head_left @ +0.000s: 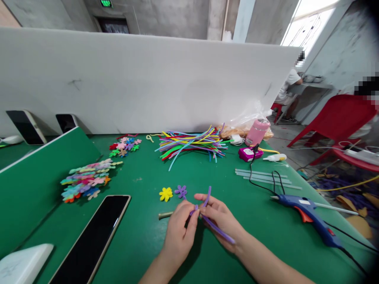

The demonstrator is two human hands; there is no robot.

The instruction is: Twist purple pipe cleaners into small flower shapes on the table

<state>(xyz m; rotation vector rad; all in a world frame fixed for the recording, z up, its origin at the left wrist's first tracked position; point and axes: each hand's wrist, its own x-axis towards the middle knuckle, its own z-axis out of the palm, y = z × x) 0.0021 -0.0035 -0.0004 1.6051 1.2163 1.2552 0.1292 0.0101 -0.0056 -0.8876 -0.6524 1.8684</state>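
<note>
Our left grip [180, 227] and right grip [222, 219] pinch purple fuzzy stem [220, 230], presumably to control its bending; beside the yellow flower [166, 194], a purple flower [181, 191] lies, likely for reference.

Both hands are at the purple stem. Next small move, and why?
Probably have the right hand bend the purple stem into a loop while the left hand pinches it: a long end lies nearly straight along the right hand, and the purple flower lying just beyond has rounded petals.
</note>
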